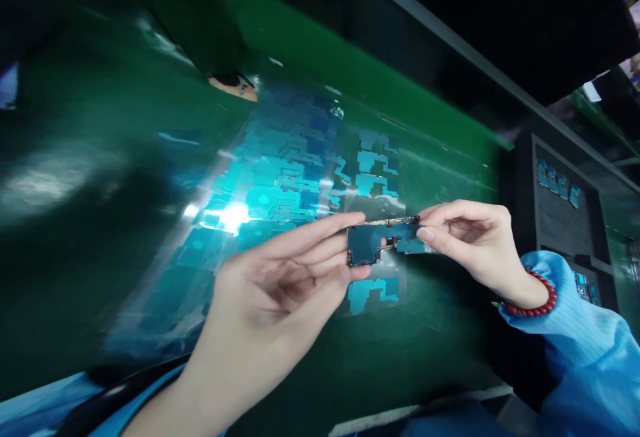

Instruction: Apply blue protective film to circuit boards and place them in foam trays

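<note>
Centre frame, left hand (280, 283) and right hand (470, 243) fingers pinch a small blue circuit board (383, 240). The clear sheet of blue stickers (280, 183) behind it looks mostly unused.

Circuit board (383, 242) above sheet (280, 183), tray (553, 220) right

Small blue circuit board (383, 242): matt laminate face, thin metallic glint along its top edge. Clear plastic sheet (280, 180) with cyan film cut-outs: very glossy, strong glare patch. Green bench mat (75, 257): smooth, soft sheen. Black tray (557, 223): matt, looks like foam. Light blue sleeve (590, 350): finely striped cloth, dull. Red bead bracelet (533, 307): polished, shiny.
</note>
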`<control>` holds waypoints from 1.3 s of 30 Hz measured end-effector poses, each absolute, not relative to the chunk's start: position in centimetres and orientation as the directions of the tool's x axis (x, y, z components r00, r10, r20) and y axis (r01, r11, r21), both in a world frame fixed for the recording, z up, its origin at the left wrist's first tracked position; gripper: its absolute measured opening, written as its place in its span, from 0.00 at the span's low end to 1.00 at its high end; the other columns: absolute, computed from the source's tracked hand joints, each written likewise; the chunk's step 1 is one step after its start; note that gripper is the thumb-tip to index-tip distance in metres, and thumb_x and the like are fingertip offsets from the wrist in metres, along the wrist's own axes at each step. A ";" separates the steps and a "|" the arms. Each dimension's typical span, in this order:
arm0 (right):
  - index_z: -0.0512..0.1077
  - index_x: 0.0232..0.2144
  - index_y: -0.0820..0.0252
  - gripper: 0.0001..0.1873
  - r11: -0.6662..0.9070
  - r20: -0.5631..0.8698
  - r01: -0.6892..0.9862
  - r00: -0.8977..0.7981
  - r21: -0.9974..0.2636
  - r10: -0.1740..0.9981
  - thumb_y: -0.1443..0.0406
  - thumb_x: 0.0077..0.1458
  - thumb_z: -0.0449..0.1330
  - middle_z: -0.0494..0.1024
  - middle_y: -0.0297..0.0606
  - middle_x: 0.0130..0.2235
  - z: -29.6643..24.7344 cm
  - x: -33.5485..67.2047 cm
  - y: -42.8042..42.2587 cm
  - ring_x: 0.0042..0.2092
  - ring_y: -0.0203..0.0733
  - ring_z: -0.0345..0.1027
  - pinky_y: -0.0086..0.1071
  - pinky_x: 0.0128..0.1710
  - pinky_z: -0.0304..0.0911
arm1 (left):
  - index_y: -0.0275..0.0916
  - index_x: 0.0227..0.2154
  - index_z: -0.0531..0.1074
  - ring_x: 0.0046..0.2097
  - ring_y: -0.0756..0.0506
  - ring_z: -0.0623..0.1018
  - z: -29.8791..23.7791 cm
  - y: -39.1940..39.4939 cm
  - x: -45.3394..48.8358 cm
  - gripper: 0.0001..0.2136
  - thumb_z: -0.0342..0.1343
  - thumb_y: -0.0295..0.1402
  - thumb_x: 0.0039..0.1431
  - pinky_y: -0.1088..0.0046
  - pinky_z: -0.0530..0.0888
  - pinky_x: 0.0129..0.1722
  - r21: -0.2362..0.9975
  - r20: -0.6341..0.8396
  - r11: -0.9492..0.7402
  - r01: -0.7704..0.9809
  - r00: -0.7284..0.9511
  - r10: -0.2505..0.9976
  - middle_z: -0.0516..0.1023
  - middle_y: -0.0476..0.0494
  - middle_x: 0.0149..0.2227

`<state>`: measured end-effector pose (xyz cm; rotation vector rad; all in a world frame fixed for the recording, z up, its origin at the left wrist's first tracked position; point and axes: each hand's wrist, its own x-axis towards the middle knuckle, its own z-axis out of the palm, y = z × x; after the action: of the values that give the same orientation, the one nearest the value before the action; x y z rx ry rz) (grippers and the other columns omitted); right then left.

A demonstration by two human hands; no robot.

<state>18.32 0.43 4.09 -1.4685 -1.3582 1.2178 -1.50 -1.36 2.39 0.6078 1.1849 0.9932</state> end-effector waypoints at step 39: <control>0.78 0.27 0.61 0.08 -0.174 -0.188 0.139 -0.099 -0.975 0.977 0.63 0.45 0.71 0.80 0.35 0.29 3.0 18.5 0.5 0.26 0.32 0.70 0.28 0.30 0.74 | 0.41 0.36 0.79 0.30 0.44 0.83 0.9 -1.1 -1.3 0.12 0.69 0.34 0.46 0.74 0.83 0.32 0.889 -0.385 0.390 -0.241 0.069 0.920 0.84 0.47 0.34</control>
<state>18.53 0.54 3.05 -1.3885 -1.2981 1.3651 -1.35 -1.06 0.86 0.7444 1.1749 1.0080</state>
